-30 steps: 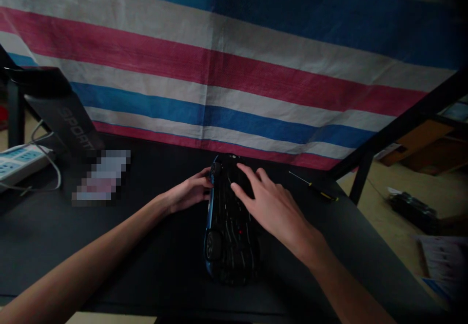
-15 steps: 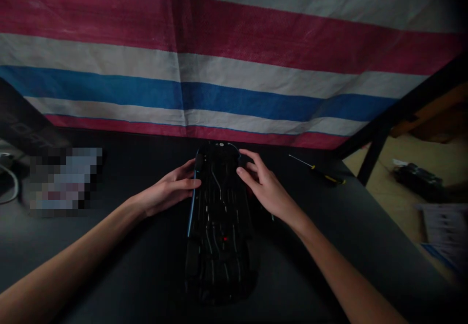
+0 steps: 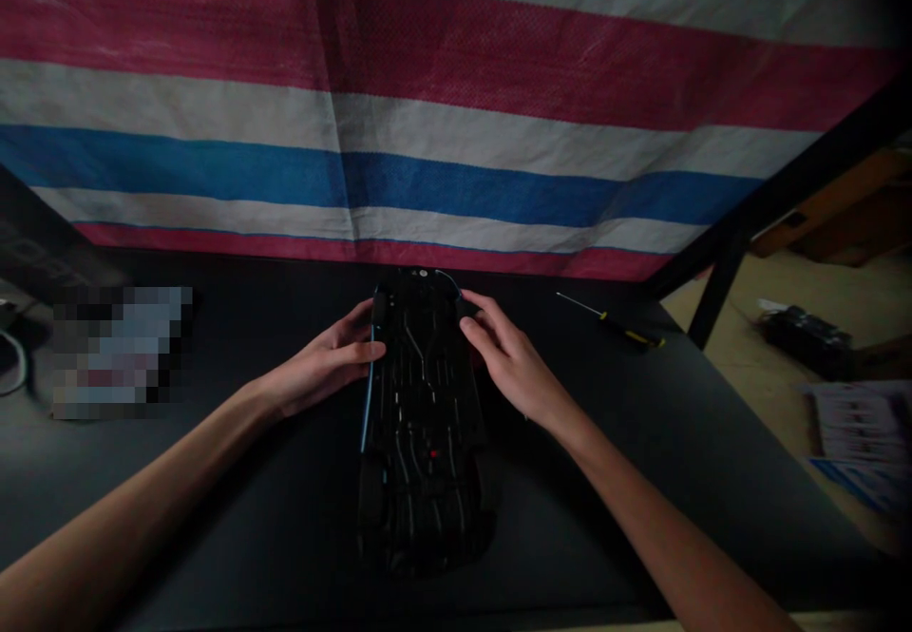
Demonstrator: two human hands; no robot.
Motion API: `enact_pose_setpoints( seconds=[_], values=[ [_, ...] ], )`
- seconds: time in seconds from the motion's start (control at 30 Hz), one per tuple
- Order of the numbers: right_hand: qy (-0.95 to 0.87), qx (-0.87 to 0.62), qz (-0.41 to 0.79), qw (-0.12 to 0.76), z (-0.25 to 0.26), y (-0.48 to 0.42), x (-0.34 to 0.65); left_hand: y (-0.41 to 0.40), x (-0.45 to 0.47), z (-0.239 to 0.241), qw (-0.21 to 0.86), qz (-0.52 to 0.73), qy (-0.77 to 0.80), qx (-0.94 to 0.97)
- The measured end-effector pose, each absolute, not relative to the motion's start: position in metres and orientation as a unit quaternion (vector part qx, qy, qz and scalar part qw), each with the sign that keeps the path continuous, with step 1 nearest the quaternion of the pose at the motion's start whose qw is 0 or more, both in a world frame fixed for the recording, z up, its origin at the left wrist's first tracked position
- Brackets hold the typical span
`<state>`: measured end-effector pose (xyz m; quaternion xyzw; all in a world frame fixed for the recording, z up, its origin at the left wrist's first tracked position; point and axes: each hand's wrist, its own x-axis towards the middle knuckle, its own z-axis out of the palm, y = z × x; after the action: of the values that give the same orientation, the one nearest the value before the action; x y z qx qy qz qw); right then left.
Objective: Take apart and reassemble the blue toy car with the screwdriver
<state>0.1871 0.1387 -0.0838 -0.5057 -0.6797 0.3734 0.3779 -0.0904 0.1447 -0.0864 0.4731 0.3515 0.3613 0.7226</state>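
Note:
A toy car (image 3: 427, 404) with a black underside and a blue body edge is upside down in the middle of the view, its far end close to the striped sheet. My left hand (image 3: 334, 361) grips its left side, thumb on the edge of the underside and fingers along the side. On the opposite side, my right hand (image 3: 509, 352) holds the far right part, with the thumb near the wheel area. The fingertips of both hands are partly hidden by the car. A small red spot shows on the underside towards the near end.
A screwdriver (image 3: 619, 325) with a black and yellow handle lies right of my right hand on the dark table (image 3: 235, 537). The striped sheet (image 3: 456, 185) hangs behind. At left are a blurred-out flat item (image 3: 132, 352) and a white cable (image 3: 18, 366). Printed paper (image 3: 859, 428) lies beyond the table's right edge.
My view has shifted slightly, so the car, hands and screwdriver sit a little higher and further left. Both hands keep their hold on the car.

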Motion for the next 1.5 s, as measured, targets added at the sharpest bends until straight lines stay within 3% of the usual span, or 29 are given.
enact_pose_setpoints(
  seconds=[0.83, 1.5],
  values=[
    [-0.625, -0.533, 0.434, 0.371, -0.067, 0.121, 0.183, 0.147, -0.099, -0.092, 0.746, 0.358, 0.278, 0.487],
    [-0.633, -0.526, 0.428, 0.374, -0.061, 0.114, 0.186, 0.148, -0.095, -0.086, 0.738, 0.347, 0.321, 0.481]
  ],
)
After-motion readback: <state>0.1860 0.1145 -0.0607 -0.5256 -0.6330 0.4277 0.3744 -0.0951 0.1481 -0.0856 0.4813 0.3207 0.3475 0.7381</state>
